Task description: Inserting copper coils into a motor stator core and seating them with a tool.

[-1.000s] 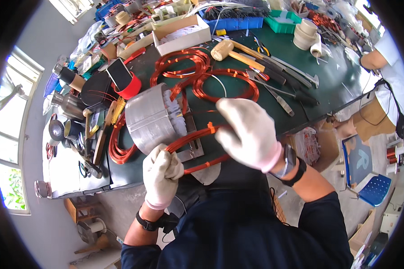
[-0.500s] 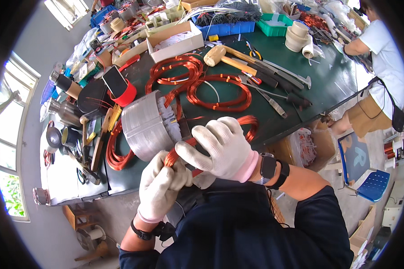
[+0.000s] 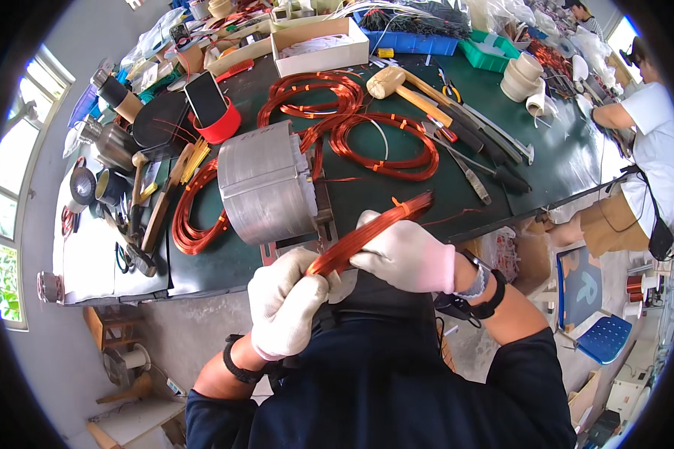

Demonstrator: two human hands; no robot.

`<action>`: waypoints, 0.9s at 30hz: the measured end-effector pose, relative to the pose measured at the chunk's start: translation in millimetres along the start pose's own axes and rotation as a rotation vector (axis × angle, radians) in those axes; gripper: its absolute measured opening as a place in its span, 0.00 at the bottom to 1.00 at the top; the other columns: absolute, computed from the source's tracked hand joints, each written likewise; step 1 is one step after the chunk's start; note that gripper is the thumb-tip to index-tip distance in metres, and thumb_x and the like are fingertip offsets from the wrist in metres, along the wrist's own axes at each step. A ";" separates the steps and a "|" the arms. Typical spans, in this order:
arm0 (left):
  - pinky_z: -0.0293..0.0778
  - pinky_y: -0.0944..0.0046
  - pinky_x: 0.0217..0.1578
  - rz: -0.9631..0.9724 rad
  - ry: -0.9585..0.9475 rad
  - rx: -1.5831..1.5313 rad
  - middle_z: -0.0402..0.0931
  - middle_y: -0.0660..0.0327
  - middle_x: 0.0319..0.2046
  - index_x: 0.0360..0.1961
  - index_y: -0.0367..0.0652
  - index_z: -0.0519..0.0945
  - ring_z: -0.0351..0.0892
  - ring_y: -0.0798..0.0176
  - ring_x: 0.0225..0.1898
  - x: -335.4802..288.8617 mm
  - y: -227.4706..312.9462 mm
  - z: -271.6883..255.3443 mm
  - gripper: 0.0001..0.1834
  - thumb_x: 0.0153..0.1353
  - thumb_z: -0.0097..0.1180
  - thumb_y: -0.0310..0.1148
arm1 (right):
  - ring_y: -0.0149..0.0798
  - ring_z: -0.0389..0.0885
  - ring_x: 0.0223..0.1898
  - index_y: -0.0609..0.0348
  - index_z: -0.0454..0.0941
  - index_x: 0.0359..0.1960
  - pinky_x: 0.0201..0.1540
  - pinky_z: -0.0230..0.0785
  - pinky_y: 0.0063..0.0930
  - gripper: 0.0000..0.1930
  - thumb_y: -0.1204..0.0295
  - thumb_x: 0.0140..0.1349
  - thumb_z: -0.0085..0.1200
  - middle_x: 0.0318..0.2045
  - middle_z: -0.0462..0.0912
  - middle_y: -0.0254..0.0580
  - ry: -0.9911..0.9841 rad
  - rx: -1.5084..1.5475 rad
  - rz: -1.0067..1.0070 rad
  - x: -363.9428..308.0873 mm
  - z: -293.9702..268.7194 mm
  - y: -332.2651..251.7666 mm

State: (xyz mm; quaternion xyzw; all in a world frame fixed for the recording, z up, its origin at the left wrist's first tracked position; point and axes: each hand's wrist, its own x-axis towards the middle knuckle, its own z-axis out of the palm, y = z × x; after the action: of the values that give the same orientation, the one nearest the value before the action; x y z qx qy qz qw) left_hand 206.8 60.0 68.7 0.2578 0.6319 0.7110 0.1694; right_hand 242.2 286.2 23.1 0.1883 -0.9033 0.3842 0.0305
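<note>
A bundle of red-brown copper wire [image 3: 371, 233] stretches slantwise in front of me, with an orange tie near its far right end. The near end sits in the closed fingers of my left hand [image 3: 288, 299], which wears a white knit glove. Gloved the same way, my right hand [image 3: 408, 256] grips the bundle from its right side around the middle, its fingertips partly hidden behind the wire. Just beyond my hands lies a grey metal stator core [image 3: 266, 187] on its side, with pale slot liners showing at its right end.
Tied copper coils [image 3: 386, 176] lie behind and beside the core. A wooden mallet [image 3: 386, 82], files and calipers [image 3: 520, 153] rest to the right. At left are a phone [image 3: 206, 99] in a red holder and a hammer [image 3: 138, 258]. A co-worker [image 3: 655, 127] stands far right.
My right hand has moved lower, from above the wire to its side. The bundle is now drawn straighter and shows at more length. The view has shifted slightly.
</note>
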 end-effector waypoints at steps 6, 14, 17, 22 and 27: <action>0.57 0.70 0.22 -0.094 0.130 -0.176 0.65 0.66 0.19 0.33 0.35 0.70 0.56 0.75 0.18 5.2 3.8 1.3 0.15 0.73 0.51 0.36 | 0.46 0.82 0.31 0.57 0.78 0.33 0.31 0.77 0.35 0.02 0.73 0.62 0.57 0.31 0.74 0.40 0.135 -0.312 -0.093 9.0 8.7 -15.3; 0.58 0.70 0.21 -0.134 0.107 -0.136 0.65 0.67 0.17 0.32 0.34 0.74 0.58 0.75 0.17 7.3 10.8 8.6 0.10 0.68 0.50 0.31 | 0.43 0.81 0.30 0.57 0.74 0.29 0.27 0.77 0.36 0.04 0.75 0.55 0.57 0.30 0.73 0.42 0.243 -0.378 -0.044 1.7 26.7 -16.7; 0.76 0.65 0.31 0.144 -0.123 0.340 0.81 0.57 0.25 0.36 0.33 0.81 0.80 0.64 0.25 5.3 7.4 9.4 0.10 0.65 0.52 0.29 | 0.46 0.78 0.33 0.55 0.79 0.33 0.34 0.75 0.38 0.08 0.76 0.51 0.61 0.30 0.74 0.41 0.237 -0.491 -0.084 4.7 36.4 -1.3; 0.78 0.62 0.32 0.218 -0.262 0.461 0.82 0.55 0.26 0.37 0.36 0.82 0.86 0.58 0.27 3.1 8.0 14.0 0.10 0.67 0.55 0.32 | 0.48 0.77 0.37 0.59 0.76 0.32 0.40 0.73 0.37 0.01 0.79 0.60 0.55 0.33 0.75 0.42 0.383 -0.165 0.082 1.8 46.5 10.5; 0.55 0.70 0.19 -0.058 0.070 -0.116 0.61 0.70 0.18 0.38 0.34 0.73 0.56 0.75 0.16 10.2 -7.2 1.6 0.16 0.75 0.50 0.39 | 0.52 0.83 0.32 0.59 0.83 0.38 0.36 0.77 0.40 0.03 0.74 0.65 0.60 0.31 0.82 0.47 0.587 -0.004 0.188 -40.4 15.6 2.7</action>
State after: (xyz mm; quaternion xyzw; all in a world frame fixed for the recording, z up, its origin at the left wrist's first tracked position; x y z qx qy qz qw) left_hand 198.8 68.1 63.3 0.2039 0.6025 0.7497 0.1825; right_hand 280.1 289.8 2.2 -0.0153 -0.8702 0.4214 0.2547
